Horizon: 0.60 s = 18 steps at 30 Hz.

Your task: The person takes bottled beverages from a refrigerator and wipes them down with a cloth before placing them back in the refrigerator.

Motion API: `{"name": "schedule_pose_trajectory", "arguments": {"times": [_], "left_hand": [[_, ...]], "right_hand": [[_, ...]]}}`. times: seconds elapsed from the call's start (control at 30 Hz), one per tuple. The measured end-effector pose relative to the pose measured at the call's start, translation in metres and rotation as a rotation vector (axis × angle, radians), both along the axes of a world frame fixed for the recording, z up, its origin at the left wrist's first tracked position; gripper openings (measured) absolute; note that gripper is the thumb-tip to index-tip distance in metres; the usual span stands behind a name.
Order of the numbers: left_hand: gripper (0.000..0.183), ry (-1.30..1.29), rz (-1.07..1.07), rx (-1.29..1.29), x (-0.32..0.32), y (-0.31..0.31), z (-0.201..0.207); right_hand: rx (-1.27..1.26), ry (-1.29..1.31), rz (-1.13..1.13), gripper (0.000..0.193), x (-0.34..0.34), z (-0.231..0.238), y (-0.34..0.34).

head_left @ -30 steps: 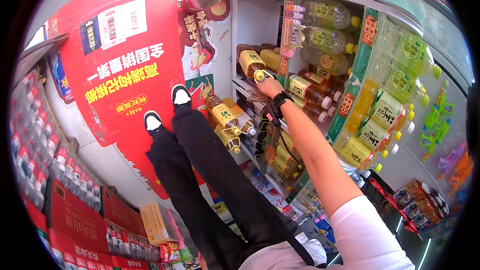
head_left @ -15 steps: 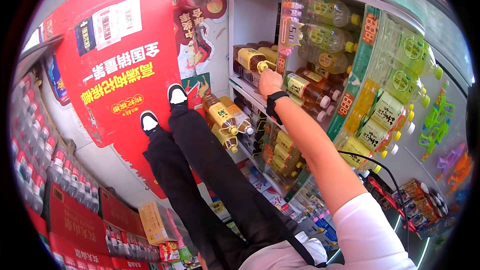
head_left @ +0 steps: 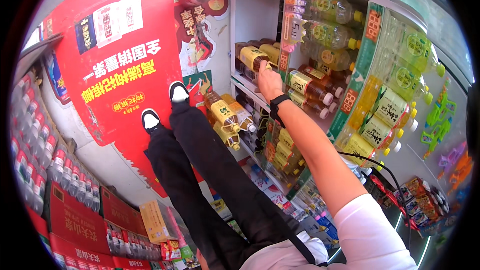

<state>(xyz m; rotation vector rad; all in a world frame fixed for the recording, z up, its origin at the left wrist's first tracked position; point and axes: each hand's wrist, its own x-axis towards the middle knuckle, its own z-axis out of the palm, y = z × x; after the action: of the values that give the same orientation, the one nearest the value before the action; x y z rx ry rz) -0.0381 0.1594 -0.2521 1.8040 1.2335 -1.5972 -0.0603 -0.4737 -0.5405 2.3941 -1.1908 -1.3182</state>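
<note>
My right hand (head_left: 269, 81), with a black band on its wrist, reaches into the white shelf unit. Its fingers are closed round the cap end of a large tea bottle (head_left: 251, 58), which lies on its side and has brown liquid and a yellow label. A yellow loop handle partly shows by the fingers. More tea bottles lie beside and under it, partly covered. Brown tea bottles (head_left: 306, 84) with white caps lie just right of the hand. Of my left side only a sliver of skin (head_left: 201, 260) shows at the lower edge; its fingers are hidden.
Several large bottles (head_left: 221, 111) stand low by my feet. A red mat (head_left: 125, 70) covers the floor at left. Packed water bottles (head_left: 30, 160) and red cartons (head_left: 75, 220) line the far left. Green-tinted bottles (head_left: 417, 45) fill the right shelves; a black cable (head_left: 385, 167) hangs near my arm.
My right hand has shifted slightly left and up along the bottle's cap end, now covering more of the cap. The bottle stays nearly in place.
</note>
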Motion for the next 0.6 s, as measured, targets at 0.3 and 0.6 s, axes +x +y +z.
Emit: {"name": "schedule_pose_trajectory", "arguments": {"times": [0.3, 0.6], "left_hand": [[0.026, -0.030, -0.001, -0.019, 0.006, 0.006, 0.001], [0.026, -0.062, -0.005, -0.035, 0.013, 0.005, -0.002]], "right_hand": [[0.024, 0.106, -0.022, 0.057, -0.003, -0.014, -0.014], [0.279, -0.164, -0.067, 0.023, 0.024, 0.007, 0.050]]}}
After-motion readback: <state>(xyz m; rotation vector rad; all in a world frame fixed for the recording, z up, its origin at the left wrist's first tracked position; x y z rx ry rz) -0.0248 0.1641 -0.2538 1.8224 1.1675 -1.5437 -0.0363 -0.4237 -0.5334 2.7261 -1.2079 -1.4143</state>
